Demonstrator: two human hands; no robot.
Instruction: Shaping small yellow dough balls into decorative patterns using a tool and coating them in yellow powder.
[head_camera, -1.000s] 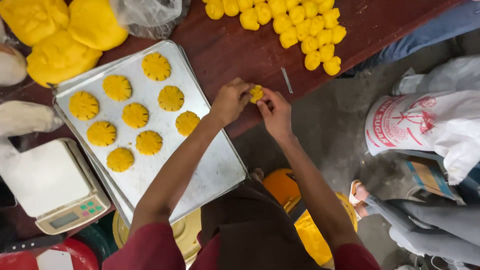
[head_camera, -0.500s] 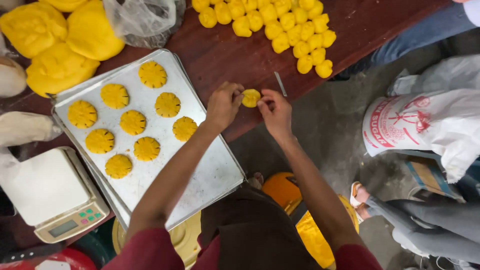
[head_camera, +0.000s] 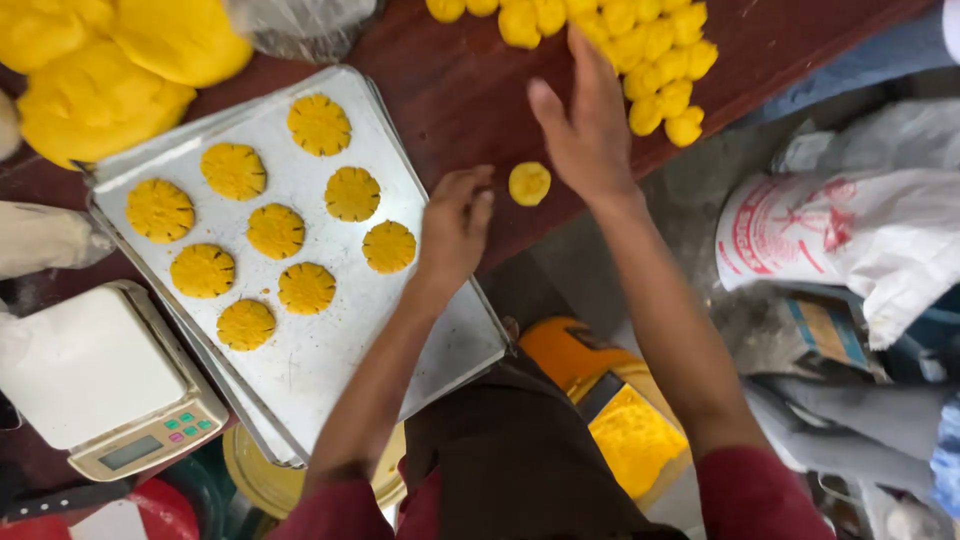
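A small flattened yellow dough disc (head_camera: 529, 183) lies on the dark wooden table (head_camera: 450, 90) between my hands. My left hand (head_camera: 456, 225) hovers just left of it, fingers loosely curled and holding nothing. My right hand (head_camera: 585, 125) is stretched out open toward a pile of small yellow dough balls (head_camera: 640, 45) at the far edge. A metal baking tray (head_camera: 440, 330) on the left carries several scored yellow dough rounds (head_camera: 275, 230).
Big lumps of yellow dough (head_camera: 100, 60) sit at the top left beside a clear plastic bag (head_camera: 300, 20). A white digital scale (head_camera: 100, 380) stands at the lower left. A printed white sack (head_camera: 850, 240) and a yellow bucket (head_camera: 600, 400) are on the floor.
Both hands held the dough piece before; it now lies on the table. My right hand has reached away toward the pile of balls and my left has let go.
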